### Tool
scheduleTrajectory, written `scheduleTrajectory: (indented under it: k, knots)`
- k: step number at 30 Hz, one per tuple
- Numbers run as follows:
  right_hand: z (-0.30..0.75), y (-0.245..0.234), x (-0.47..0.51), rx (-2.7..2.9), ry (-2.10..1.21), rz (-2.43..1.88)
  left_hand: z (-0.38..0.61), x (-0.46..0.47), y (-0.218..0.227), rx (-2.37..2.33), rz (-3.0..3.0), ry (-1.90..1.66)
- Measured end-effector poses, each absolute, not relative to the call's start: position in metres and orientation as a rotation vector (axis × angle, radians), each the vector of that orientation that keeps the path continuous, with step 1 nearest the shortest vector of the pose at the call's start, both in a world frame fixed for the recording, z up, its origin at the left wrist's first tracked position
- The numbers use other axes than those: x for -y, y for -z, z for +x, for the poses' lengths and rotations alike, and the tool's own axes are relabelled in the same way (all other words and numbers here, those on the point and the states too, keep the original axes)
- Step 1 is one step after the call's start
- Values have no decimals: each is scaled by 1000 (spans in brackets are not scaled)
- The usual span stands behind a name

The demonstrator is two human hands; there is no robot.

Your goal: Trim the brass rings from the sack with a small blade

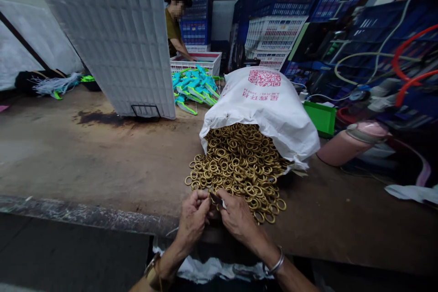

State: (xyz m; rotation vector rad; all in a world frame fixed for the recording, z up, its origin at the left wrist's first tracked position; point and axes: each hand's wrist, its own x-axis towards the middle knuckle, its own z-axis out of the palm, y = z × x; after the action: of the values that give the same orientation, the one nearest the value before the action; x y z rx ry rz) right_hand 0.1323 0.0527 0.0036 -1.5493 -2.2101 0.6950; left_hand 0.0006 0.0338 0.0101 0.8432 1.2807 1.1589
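Observation:
At the table's front edge, my left hand [194, 216] is closed in a pinch, seemingly on a gold ring that its fingers mostly cover. My right hand [239, 219] is closed around a small knife [215, 198]; its dark blade points at my left fingertips. The two hands nearly meet. Just beyond them lies a heap of gold rings [236, 164], spilling from the mouth of a white woven sack [263, 100] that rests on its side. Several loose rings lie near my right hand.
A tall white ribbed panel [119, 41] stands on the wooden table [85, 159] at left. Blue-and-green plastic pieces [195, 86] are piled behind it. A pink bottle [354, 143] and a green tray [320, 118] are at right. Another person [174, 27] leans over a white crate [214, 61].

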Motion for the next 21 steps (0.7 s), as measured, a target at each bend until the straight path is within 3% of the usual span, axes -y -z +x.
scheduleTrajectory:
  k: [10, 21]
  knots:
    - [127, -13, -50, 2495, -500, -1676, -4, -33, -12, -1282, 824, -1069]
    - [123, -16, -68, 2269, -533, -1759, -17, -16, -27, -1128, 687, -995]
